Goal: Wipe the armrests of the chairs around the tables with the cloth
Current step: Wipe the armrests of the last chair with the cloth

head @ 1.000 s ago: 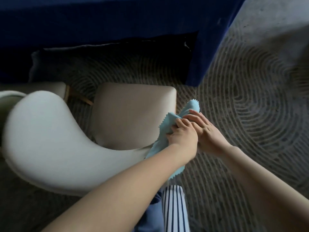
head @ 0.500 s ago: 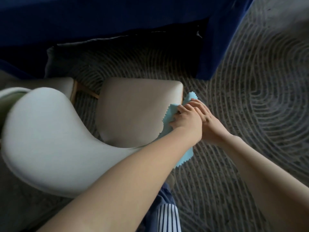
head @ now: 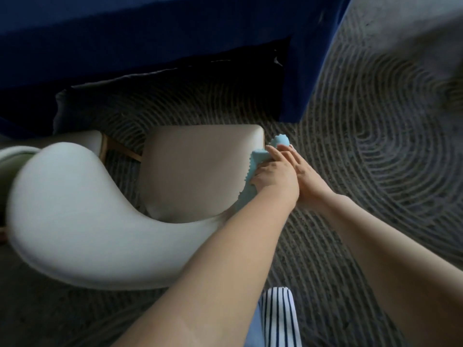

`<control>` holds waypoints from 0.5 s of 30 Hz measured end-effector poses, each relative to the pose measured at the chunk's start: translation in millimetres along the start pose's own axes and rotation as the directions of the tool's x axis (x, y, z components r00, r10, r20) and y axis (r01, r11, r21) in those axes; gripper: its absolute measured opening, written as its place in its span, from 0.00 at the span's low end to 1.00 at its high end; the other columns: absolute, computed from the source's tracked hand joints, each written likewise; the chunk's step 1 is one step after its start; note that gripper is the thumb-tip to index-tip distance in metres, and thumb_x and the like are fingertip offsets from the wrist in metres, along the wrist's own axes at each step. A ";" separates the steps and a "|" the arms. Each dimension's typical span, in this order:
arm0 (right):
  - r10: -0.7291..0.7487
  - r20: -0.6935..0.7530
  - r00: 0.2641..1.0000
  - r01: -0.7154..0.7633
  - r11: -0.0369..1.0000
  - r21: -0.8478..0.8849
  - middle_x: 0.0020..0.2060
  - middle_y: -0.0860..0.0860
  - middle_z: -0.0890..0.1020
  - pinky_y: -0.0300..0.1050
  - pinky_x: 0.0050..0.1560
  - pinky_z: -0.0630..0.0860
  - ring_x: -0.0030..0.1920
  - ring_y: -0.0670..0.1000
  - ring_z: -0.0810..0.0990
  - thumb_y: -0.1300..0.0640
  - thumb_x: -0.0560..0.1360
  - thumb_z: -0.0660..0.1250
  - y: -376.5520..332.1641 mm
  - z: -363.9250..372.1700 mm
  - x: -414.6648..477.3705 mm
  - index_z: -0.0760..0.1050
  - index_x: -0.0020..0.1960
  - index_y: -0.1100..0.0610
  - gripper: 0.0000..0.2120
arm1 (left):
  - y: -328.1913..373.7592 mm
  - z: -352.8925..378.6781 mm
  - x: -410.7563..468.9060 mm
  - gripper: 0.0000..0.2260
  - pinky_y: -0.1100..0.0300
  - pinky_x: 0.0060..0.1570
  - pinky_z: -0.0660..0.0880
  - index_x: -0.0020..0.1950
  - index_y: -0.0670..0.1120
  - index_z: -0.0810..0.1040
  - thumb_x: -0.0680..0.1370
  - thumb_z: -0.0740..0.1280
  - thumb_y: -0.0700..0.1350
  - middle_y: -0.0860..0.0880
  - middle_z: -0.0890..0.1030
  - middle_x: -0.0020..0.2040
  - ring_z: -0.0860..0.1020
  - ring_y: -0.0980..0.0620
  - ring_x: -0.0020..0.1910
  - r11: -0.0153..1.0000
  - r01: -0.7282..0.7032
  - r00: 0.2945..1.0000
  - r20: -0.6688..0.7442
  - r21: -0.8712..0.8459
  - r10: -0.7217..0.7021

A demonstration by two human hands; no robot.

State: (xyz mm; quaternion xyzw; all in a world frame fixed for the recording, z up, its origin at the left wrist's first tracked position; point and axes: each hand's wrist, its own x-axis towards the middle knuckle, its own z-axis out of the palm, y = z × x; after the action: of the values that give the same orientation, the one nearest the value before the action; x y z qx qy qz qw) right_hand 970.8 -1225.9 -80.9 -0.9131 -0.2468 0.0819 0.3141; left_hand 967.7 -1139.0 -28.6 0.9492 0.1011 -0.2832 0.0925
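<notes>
Two hands on one cloth: armrest wipe under way

Noted just right of centre frame: pale blue cloth (head: 255, 159) draped over the far end of the cream chair's (head: 112, 221) armrest (head: 200, 227), touching the right edge of the seat (head: 195, 171). Left hand (head: 274, 176) on top, fingers (head: 271, 156) seemingly curled over the fabric and grasping it, though softened by blur. Right hand (head: 310, 179) pressed against the left from the right, fingers (head: 288, 152) straight and released, tips touching the cloth's upper corner. Armrest tip itself hidden beneath cloth and hands.

Judged: wiping stroke in hand on this armrest, at its front end. Cannot tell whether the full length is covered. Cream piece (head: 85, 142) at left of frame, behind the backrest (head: 57, 196), possibly the other armrest; not being touched.

Next move, as assessed: draw the cloth back along the curve toward the backrest under steady pressure, keeping the grasp against slippage onto the carpet (head: 375, 121); then cross to the left side. Blue-draped counter (head: 175, 33) close at upper frame; limited reach there.
</notes>
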 end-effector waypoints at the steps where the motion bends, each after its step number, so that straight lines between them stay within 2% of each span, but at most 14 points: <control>1: 0.069 0.026 0.997 -0.068 0.997 -0.028 0.75 0.55 0.60 0.55 0.76 0.49 0.76 0.49 0.48 0.54 0.69 0.75 -7.1 -2.7 -3.4 0.53 0.77 0.53 0.45 | -3.8 -0.9 -6.2 0.33 0.38 0.62 0.68 0.75 0.36 0.36 0.80 0.57 0.37 0.32 0.62 0.71 0.67 0.35 0.68 1.000 -0.022 1.000 0.001 0.001 0.022; 3: 0.171 0.085 0.982 -0.159 0.979 -0.128 0.77 0.50 0.53 0.56 0.75 0.47 0.77 0.52 0.45 0.50 0.70 0.73 -18.1 -8.6 -9.4 0.50 0.77 0.48 0.44 | -9.8 -0.7 -16.5 0.33 0.38 0.62 0.68 0.75 0.35 0.37 0.80 0.58 0.38 0.31 0.61 0.71 0.66 0.35 0.68 0.998 -0.064 0.998 0.004 0.017 0.064; 5: 0.200 0.098 0.975 -0.177 0.963 -0.205 0.77 0.49 0.51 0.55 0.74 0.45 0.77 0.52 0.43 0.48 0.71 0.72 -34.8 -12.1 -17.5 0.50 0.77 0.46 0.43 | -19.5 -0.5 -28.6 0.34 0.38 0.62 0.68 0.75 0.35 0.38 0.80 0.59 0.38 0.31 0.61 0.71 0.65 0.34 0.69 0.994 -0.108 0.994 0.005 0.034 0.108; 10: 0.301 0.083 0.950 -0.268 0.923 -0.277 0.78 0.49 0.45 0.52 0.74 0.40 0.77 0.51 0.39 0.48 0.73 0.70 -78.1 -5.9 -40.2 0.47 0.78 0.46 0.43 | -44.0 4.7 -55.4 0.29 0.35 0.63 0.66 0.75 0.34 0.40 0.81 0.54 0.37 0.29 0.58 0.72 0.62 0.31 0.70 0.980 -0.188 0.982 0.003 0.058 0.188; 15: 0.356 0.050 0.933 -0.315 0.876 -0.366 0.78 0.50 0.43 0.51 0.74 0.38 0.77 0.52 0.39 0.45 0.71 0.70 -118.5 6.4 -61.4 0.46 0.78 0.48 0.44 | -76.5 13.6 -78.6 0.27 0.37 0.64 0.66 0.75 0.33 0.42 0.82 0.53 0.37 0.28 0.56 0.72 0.60 0.31 0.70 0.949 -0.290 0.955 -0.030 0.126 0.296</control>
State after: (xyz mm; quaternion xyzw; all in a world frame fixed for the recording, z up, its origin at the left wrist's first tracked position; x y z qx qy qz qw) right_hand 868.4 -1172.6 -13.4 -0.9770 -0.1130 0.1425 0.1117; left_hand 877.5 -1079.5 -5.1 0.9642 -0.0561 -0.2486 0.0738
